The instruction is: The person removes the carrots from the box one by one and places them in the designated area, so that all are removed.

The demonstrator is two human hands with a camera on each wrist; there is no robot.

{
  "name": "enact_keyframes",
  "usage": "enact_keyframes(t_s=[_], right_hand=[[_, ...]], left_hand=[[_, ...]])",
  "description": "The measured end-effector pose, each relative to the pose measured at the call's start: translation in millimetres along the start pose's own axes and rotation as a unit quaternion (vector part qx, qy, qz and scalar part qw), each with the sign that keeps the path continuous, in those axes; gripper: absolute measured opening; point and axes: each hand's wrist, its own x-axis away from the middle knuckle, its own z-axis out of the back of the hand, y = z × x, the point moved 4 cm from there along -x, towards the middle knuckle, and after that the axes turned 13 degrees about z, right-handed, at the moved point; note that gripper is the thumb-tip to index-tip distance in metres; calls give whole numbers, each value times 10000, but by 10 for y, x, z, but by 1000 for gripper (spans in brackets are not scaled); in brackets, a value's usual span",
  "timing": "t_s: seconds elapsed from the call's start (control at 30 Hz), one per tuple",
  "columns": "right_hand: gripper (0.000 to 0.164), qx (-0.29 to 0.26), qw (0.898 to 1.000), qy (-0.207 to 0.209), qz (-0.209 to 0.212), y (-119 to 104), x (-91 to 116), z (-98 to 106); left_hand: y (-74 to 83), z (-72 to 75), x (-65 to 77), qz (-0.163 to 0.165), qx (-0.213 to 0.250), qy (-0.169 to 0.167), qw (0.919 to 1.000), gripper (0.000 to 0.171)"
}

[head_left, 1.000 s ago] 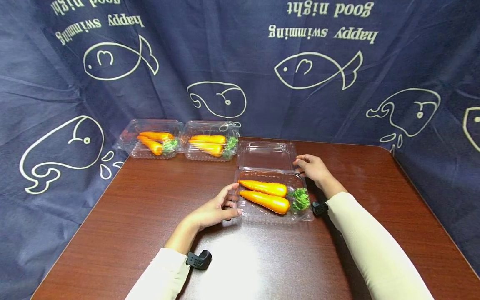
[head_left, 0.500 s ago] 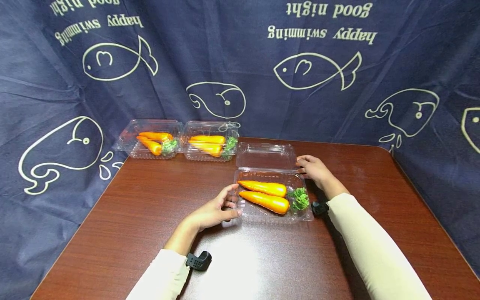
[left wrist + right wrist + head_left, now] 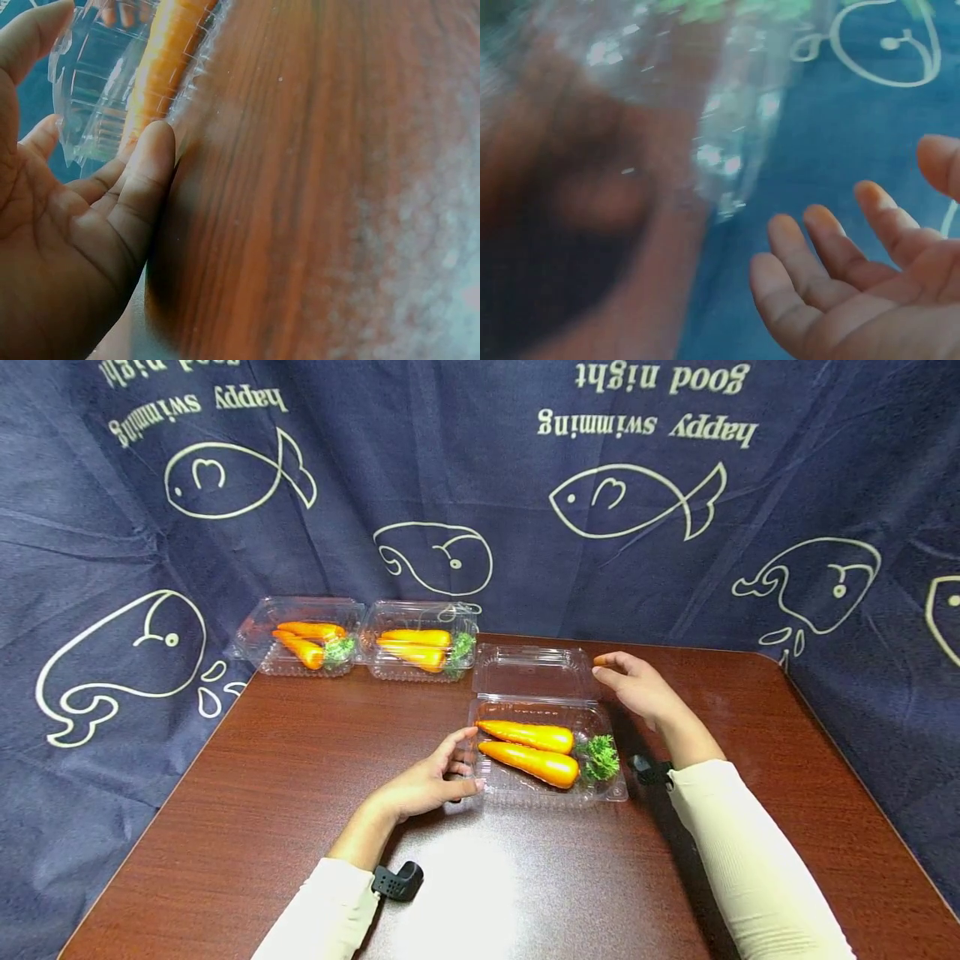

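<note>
A hinged clear plastic clamshell container point(image 3: 543, 797) lies unfolded on the table, its lid point(image 3: 532, 672) laid back behind the base. Inside the base are two carrots point(image 3: 528, 764), side by side, and a green leafy sprig point(image 3: 602, 758) to their right. My left hand point(image 3: 423, 785) holds the base at its left edge, thumb by the near corner and fingers along the side; the left wrist view shows the fingertips at the clear wall point(image 3: 90, 97). Beyond the lid's right edge, my right hand point(image 3: 637, 689) is spread and holds nothing; its fingers point(image 3: 787, 232) look loosely bent in the right wrist view.
Two closed clear containers stand at the back left, one point(image 3: 307, 668) beside the other point(image 3: 416, 610), each with carrots and greenery inside. A dark blue printed cloth point(image 3: 517, 577) hangs behind the brown wooden table point(image 3: 300, 760). Each wrist wears a black band point(image 3: 397, 881).
My right hand has let go of the lid's right edge and moved slightly up and to the right. The left hand and the container have stayed put.
</note>
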Motion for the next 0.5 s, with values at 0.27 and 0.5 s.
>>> enact_keyframes(t_s=[0.27,0.5], right_hand=[[41,21,9980,-460,426,-375,45,-25],[39,204,9919,-946,817,-612,51,-170]], left_hand=[[9,-6,7,29,1,-14,10000,78],[4,1,-1,91,-6,-23,10000,79]])
